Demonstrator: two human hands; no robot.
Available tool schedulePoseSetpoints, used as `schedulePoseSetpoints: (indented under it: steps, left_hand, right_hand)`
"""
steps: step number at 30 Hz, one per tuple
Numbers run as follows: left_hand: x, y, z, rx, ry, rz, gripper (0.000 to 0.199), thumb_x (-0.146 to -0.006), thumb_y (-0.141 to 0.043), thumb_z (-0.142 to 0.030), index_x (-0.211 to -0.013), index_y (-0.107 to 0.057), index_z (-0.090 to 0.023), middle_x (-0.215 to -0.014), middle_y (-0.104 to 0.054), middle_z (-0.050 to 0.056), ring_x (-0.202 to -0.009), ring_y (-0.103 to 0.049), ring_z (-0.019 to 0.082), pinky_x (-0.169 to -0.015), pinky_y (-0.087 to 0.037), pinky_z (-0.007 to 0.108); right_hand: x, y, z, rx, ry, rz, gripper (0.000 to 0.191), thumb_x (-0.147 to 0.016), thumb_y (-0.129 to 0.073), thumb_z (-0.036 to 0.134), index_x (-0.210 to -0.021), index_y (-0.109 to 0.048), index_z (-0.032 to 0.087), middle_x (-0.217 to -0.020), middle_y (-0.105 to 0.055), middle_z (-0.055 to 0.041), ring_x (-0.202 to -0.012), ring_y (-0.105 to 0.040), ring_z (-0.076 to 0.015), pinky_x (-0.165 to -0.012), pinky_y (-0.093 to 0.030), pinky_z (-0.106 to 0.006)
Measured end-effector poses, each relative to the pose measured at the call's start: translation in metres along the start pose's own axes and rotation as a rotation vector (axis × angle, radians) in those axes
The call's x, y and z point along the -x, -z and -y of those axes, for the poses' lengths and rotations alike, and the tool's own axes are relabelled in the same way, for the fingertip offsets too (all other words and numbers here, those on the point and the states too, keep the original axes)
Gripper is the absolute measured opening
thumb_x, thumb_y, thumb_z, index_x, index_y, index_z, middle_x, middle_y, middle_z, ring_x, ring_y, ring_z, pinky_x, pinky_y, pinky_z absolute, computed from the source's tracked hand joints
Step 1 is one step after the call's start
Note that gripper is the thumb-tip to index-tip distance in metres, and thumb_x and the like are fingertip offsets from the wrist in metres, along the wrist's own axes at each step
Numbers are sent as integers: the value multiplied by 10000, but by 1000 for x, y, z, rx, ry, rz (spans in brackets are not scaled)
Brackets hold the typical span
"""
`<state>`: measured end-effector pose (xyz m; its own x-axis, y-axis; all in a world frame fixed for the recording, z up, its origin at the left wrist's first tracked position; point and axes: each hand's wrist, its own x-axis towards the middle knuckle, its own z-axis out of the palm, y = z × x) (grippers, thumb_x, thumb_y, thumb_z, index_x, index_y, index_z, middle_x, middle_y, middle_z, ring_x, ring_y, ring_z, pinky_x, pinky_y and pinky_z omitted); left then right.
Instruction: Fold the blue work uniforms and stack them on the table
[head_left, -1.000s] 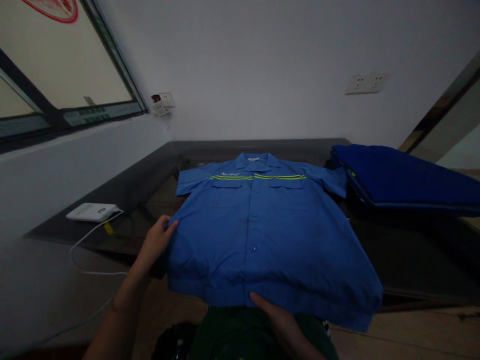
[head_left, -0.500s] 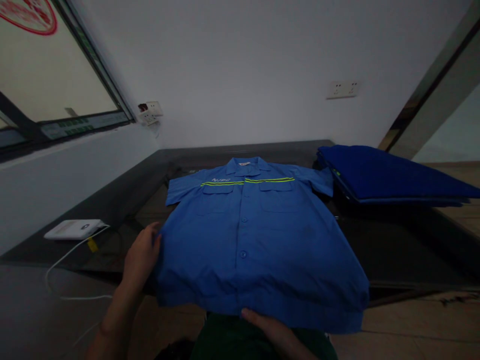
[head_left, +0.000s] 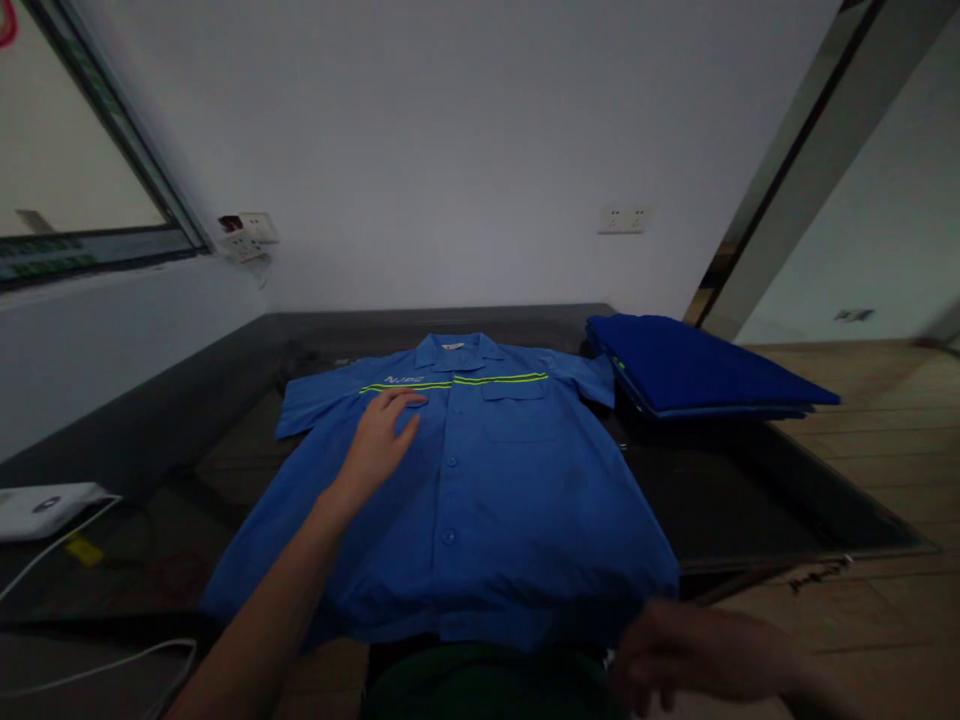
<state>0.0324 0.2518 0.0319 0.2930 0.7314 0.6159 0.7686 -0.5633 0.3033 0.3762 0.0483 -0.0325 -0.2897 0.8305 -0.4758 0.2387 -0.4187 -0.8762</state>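
Observation:
A blue short-sleeved work shirt (head_left: 510,470) lies face up with its collar at the far side. It has a buttoned front, two flapped chest pockets, yellow-green stripes and white lettering. My left hand (head_left: 381,435) is over the chest pocket on the left, its fingers apart and nothing held; whether it presses on the cloth I cannot tell. Near the shirt's lower right corner is my right hand (head_left: 686,655), dark and smeared by motion, so its fingers do not show clearly. The hem hangs over the table's front edge.
A dark glossy table (head_left: 697,490) carries the shirt. Folded darker blue cloth (head_left: 705,365) is stacked at the right. A white power bank (head_left: 49,508) with a white cable lies at the left. Behind is a wall with sockets (head_left: 624,220).
My left hand has left the shirt's left side edge and moved up and inward to the chest. The right hand has gone from the hem's middle to the right. The view has shifted right.

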Motion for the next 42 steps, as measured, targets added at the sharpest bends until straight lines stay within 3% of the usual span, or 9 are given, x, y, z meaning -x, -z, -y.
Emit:
schedulePoseSetpoints:
  steps: [2,6,8,11,16,21,28,35,42]
  left_hand:
    - [-31,-18,-2,13,-46,67,282,-874,-466,-239,-1108,-614,-186,-1198,-590,65,-1176,-516,211,-1062,-382,397]
    - [-78,-72,5,-47,-96,247,328,-876,-494,-220,-1180,-586,-137,-1243,-596,107,-1208,-511,224,-1072,-370,374]
    - [-95,-99,10,-131,-51,283,394,-898,-482,-244,-1262,-539,-107,-1352,-524,147,-1292,-442,256,-1100,-330,396]
    - [-115,-133,20,-252,51,314,468,-929,-433,-282,-1361,-457,-103,-1481,-372,171,-1390,-296,308,-1121,-267,486]
    - [-141,-167,33,-329,89,386,490,-939,-395,-333,-1399,-435,-169,-1501,-351,138,-1409,-254,309,-1125,-217,532]
    - [-149,-181,45,-323,98,393,507,-959,-324,-370,-1437,-394,-217,-1507,-347,116,-1392,-297,297,-1113,-233,532]
    - [-147,-183,58,-313,105,403,525,-960,-300,-442,-1461,-348,-289,-1537,-296,54,-1408,-267,278,-1125,-203,535]
    - [-146,-174,77,-325,133,410,522,-960,-303,-443,-1461,-345,-303,-1542,-286,41,-1417,-249,271,-1128,-205,522]
    - [-146,-169,86,-339,159,422,548,-955,-289,-466,-1473,-323,-289,-1548,-272,43,-1427,-219,278,-1135,-190,525]
  right_hand:
    - [-1,45,48,209,116,187,299,-768,-632,445,-843,-769,189,-742,-727,-124,-637,-686,-212,-587,-495,-297]
    - [-66,129,106,449,501,-445,325,-750,-649,291,-1043,-694,157,-910,-719,-103,-797,-675,-213,-749,-523,-339]
    - [-110,156,113,686,524,-792,413,-722,-629,134,-1134,-653,145,-1069,-686,-129,-974,-642,-243,-896,-483,-390]
    - [-160,175,111,1000,442,-915,557,-704,-593,45,-1254,-578,138,-1254,-599,-156,-1145,-564,-262,-974,-439,-382]
    - [-192,172,114,1198,265,-986,462,-809,-490,80,-1242,-600,198,-1211,-630,-147,-1132,-577,-270,-884,-485,-369]
    - [-202,180,120,1121,288,-987,457,-835,-444,62,-1233,-632,186,-1205,-646,-162,-1073,-624,-286,-896,-482,-408]
    - [-215,208,136,851,654,-864,511,-840,-377,71,-1284,-598,192,-1298,-607,-49,-1202,-556,-183,-1063,-398,-360]
    - [-204,212,157,1220,815,-804,490,-799,-453,52,-1240,-631,171,-1358,-554,-68,-1368,-362,-223,-1145,-285,-434]
    - [-221,219,124,1397,466,-760,488,-787,-431,1,-1226,-628,80,-1294,-588,-174,-1274,-487,-276,-1112,-332,-442]
